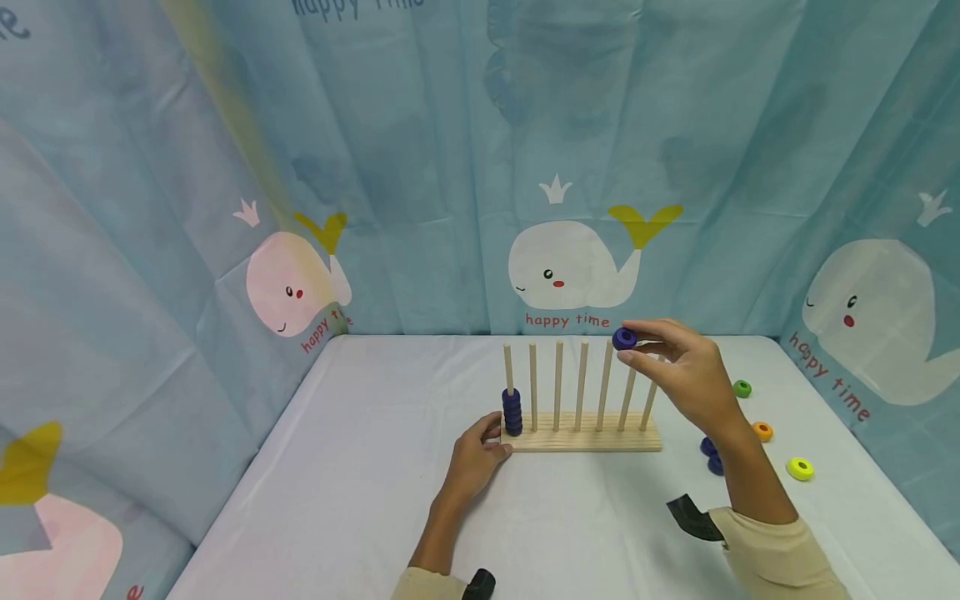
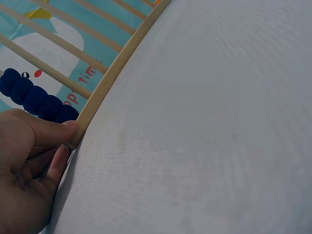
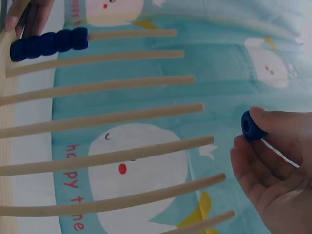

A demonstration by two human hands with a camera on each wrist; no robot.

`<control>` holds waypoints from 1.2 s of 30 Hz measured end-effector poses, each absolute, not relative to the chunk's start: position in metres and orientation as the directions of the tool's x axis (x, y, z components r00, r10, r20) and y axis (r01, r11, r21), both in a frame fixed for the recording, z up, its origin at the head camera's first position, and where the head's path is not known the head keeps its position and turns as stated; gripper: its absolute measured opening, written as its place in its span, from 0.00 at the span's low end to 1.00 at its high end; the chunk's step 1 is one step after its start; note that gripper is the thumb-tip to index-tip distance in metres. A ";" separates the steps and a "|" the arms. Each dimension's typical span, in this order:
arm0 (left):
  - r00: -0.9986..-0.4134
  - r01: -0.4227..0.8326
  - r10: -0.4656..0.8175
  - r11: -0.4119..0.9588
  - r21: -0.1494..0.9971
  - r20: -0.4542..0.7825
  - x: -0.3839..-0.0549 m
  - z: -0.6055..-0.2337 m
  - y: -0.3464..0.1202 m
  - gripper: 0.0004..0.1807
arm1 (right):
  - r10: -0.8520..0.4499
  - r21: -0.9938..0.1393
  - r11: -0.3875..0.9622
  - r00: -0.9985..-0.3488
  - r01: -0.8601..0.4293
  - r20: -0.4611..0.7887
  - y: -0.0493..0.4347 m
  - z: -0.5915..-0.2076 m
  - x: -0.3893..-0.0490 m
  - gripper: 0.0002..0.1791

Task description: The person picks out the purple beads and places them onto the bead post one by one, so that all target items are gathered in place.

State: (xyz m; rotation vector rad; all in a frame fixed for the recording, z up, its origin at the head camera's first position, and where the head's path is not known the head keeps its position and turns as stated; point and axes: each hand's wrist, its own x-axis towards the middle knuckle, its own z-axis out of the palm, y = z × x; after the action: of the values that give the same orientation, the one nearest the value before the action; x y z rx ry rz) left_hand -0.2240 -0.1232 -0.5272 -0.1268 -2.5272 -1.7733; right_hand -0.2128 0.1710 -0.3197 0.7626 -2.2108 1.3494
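A wooden peg stand [image 1: 581,442] with several upright pegs stands on the white table. Dark blue beads [image 1: 512,412] are stacked on its leftmost peg, and the upper part of that peg is bare. My left hand [image 1: 474,457] grips the left end of the base, thumb at the front edge, as the left wrist view shows close up. Up by the tops of the right-hand pegs, my right hand [image 1: 686,371] pinches one blue bead [image 3: 251,126] between thumb and fingers. In the right wrist view that bead is apart from the peg tips, its hole visible.
Loose beads lie on the table to the right of the stand: a green bead [image 1: 742,388], an orange bead [image 1: 762,431], a yellow bead [image 1: 800,468] and blue beads [image 1: 716,464] partly behind the right forearm. A whale-print curtain [image 1: 420,275] hangs behind and beside the table.
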 end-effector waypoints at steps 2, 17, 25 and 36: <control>-0.996 0.094 0.035 0.342 0.935 0.087 -0.224 -0.527 -0.123 0.32 | -0.232 -0.664 0.385 -0.763 -0.641 0.603 0.167 -0.317 -0.212 0.22; -0.996 0.090 0.028 0.362 0.928 0.085 -0.225 -0.526 -0.122 0.32 | -0.297 -0.691 0.341 -0.770 -0.638 0.565 0.150 -0.311 -0.218 0.20; -0.996 0.085 0.024 0.367 0.926 0.082 -0.225 -0.525 -0.122 0.33 | -0.328 -0.707 0.292 -0.762 -0.644 0.558 0.141 -0.307 -0.223 0.19; -0.996 0.086 0.020 0.371 0.925 0.085 -0.224 -0.525 -0.121 0.32 | -0.363 -0.681 0.273 -0.728 -0.679 0.581 0.131 -0.311 -0.236 0.18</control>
State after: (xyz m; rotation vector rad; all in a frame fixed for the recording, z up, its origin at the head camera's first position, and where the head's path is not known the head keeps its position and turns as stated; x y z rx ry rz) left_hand -0.2244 -0.1210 -0.5253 -0.0986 -2.5511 -1.7265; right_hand -0.2355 0.1308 -0.3114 0.9535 -2.2382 1.4370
